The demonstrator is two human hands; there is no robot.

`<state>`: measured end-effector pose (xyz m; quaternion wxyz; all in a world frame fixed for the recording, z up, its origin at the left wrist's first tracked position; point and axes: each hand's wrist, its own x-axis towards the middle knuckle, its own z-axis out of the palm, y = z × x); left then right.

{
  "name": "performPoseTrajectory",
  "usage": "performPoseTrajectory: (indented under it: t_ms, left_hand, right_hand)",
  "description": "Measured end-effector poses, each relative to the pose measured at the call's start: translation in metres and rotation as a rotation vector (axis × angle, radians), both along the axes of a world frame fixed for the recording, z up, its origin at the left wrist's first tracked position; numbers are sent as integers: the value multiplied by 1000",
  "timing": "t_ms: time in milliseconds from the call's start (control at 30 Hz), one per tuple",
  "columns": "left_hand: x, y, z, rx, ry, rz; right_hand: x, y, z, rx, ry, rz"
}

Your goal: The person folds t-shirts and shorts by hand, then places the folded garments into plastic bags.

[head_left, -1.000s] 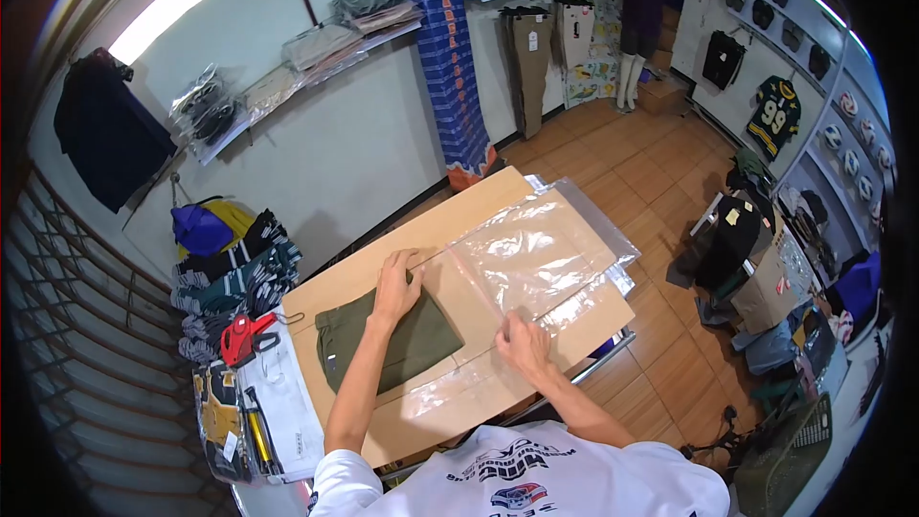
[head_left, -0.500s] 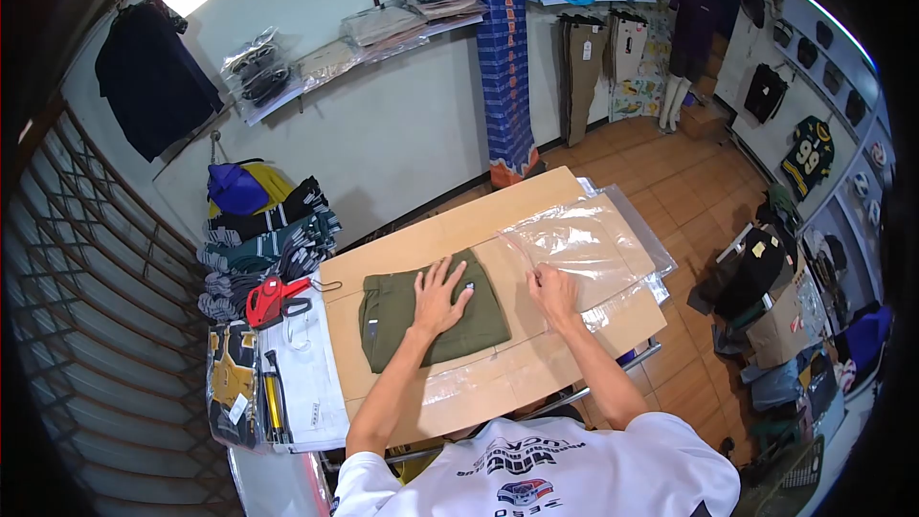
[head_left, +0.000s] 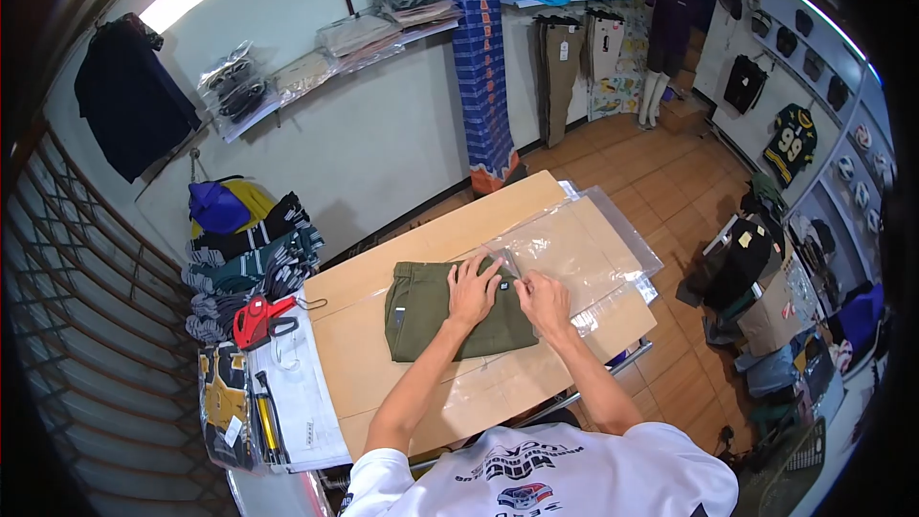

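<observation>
A folded olive-green garment (head_left: 421, 318), seemingly trousers or shorts, lies flat on the cardboard-coloured table top. My left hand (head_left: 473, 293) rests on its upper right part, fingers spread. Just to the right, my right hand (head_left: 544, 303) is closed in a pinch at the near edge of a clear plastic bag (head_left: 598, 247). The bag lies flat on the table's right half. The garment's right edge meets the bag's mouth there; how much of it is inside is hidden by my hands.
Left of the garment, a red tape dispenser (head_left: 257, 322) and a yellow-black pump (head_left: 267, 426) sit on a white surface. Beyond them stands a pile of folded clothes (head_left: 251, 263). A wrapped garment (head_left: 225, 393) lies at far left. Piled goods (head_left: 756, 268) stand on the right.
The green garment has slid right under my left hand, up to the bag's mouth. My hands are now closer together. The camera view has shifted slightly.
</observation>
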<state>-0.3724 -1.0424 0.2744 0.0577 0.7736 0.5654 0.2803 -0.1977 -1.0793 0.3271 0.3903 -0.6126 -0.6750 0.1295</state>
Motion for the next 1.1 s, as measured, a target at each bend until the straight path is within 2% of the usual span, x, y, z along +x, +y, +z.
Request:
performPoseTrajectory:
  t_ms: [233,467,633,733,800,833,900,933,1000,1100]
  left_hand:
    - [9,14,-2,73,-149,117]
    - [19,25,-6,76,-214,280]
    - [1,13,-7,101,-363,152]
    - [-20,-20,6,65,-451,69]
    - [-37,-51,18,46,-267,170]
    - [-44,-65,21,46,-262,175]
    - [-58,-89,20,65,-108,468]
    - [-63,-96,14,65,-100,478]
    - [-72,-108,7,-51,-288,573]
    - [-71,-116,0,-60,-329,532]
  right_hand:
    - [11,-35,-20,-13,-6,39]
    - [12,-56,-20,-7,25,-26]
    - [11,-61,-28,-48,-5,-87]
    - [11,-66,-29,-77,2,-78]
    - [10,-68,-32,-80,34,-73]
    - [10,-69,-34,-84,63,-68]
    - [9,-70,-35,-83,78,-60]
    - [8,-71,-35,-79,90,-56]
    - [9,-73,-36,-80,97,-43]
    - [9,-73,-35,-78,117,-27]
